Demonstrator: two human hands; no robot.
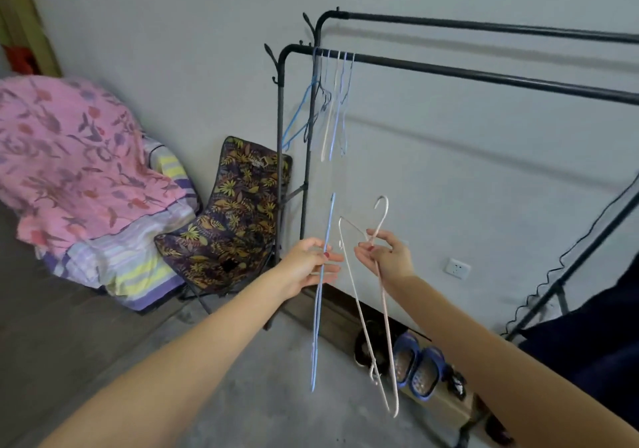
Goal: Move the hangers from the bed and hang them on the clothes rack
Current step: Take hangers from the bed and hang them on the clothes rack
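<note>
My left hand [311, 264] grips a thin blue wire hanger [320, 309], seen edge-on and hanging down below my fingers. My right hand [387, 255] pinches a pale pink hanger [383, 326] just under its hook, which points up. Both hands are held out below the near rail of a black clothes rack [484, 76]. Several hangers [332, 109], blue, white and dark, hang at the left end of that rail. The bed is out of view.
A folding chair with a leaf pattern [231, 212] stands left of the rack, next to a pile of pink floral and striped bedding [79, 178]. Blue slippers [418, 368] and dark shoes lie under the rack. A wall socket [456, 269] sits low on the wall.
</note>
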